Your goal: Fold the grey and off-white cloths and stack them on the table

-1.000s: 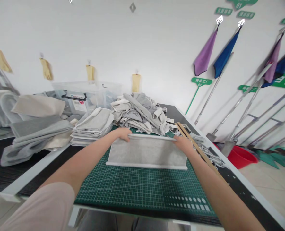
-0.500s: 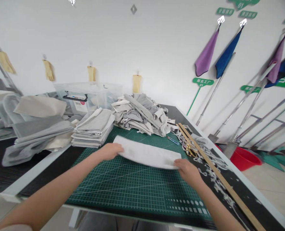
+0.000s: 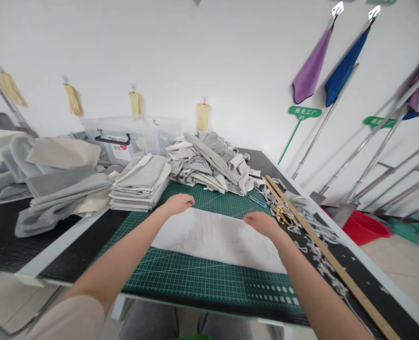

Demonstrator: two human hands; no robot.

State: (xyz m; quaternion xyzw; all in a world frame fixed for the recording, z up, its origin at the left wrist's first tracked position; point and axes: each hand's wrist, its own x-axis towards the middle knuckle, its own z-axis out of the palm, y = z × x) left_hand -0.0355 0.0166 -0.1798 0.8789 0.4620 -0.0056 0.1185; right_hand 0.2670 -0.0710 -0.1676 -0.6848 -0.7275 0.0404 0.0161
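Note:
A white cloth (image 3: 216, 238) lies spread flat on the green cutting mat (image 3: 209, 283) in front of me. My left hand (image 3: 178, 203) hovers over its far left corner with fingers loosely curled, holding nothing. My right hand (image 3: 262, 222) sits above its far right edge, fingers bent and apart, also holding nothing. Behind the cloth stands a loose heap of grey and white cloth pieces (image 3: 209, 163), and to its left a neat stack of folded cloths (image 3: 140, 182).
Yellow-handled scissors (image 3: 283, 216), a long wooden ruler (image 3: 322, 250) and white trimmings lie along the mat's right side. A clear plastic box (image 3: 128, 139) stands at the back. Grey fabric rolls (image 3: 50, 189) lie left. Mops and a red basin (image 3: 365, 229) stand by the right wall.
The cloth was folded toward me, then laid out flat and wider on the mat. Both hands let go of its edge and now hover above its far side.

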